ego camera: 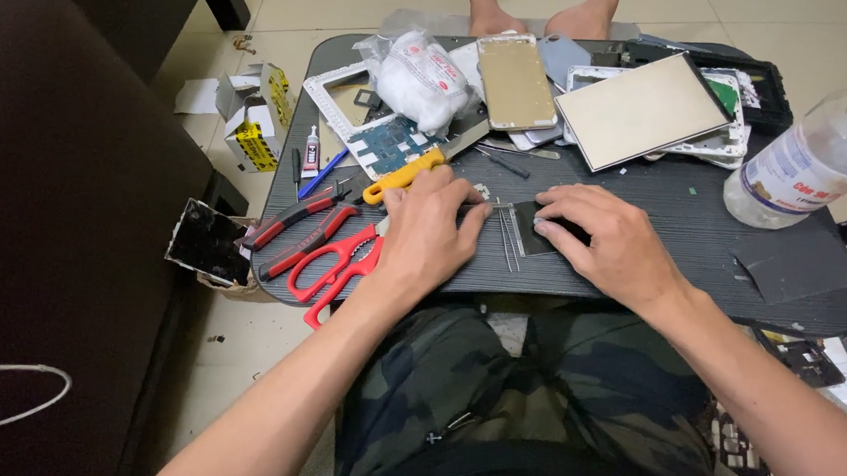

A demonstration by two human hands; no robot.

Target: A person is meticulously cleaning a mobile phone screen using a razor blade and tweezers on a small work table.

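My left hand (431,227) rests palm down on the dark ribbed lap table (681,200), its fingertips touching thin metal strips (510,235) beside a small dark flat part (534,230). My right hand (611,242) presses its fingers on that dark part from the right side. Neither hand has anything clasped in it. Red-handled scissors (329,267) lie just left of my left wrist, and a yellow-handled tool (403,174) lies just beyond my left hand.
Red pliers (297,225), a glue tube (311,151), a white frame (334,90), a circuit board (390,143), a white bag (422,76), phone backs (516,82) and a tablet panel (639,109) crowd the table's far side. A clear bottle (821,154) lies right. Another person's bare feet (540,15) are beyond.
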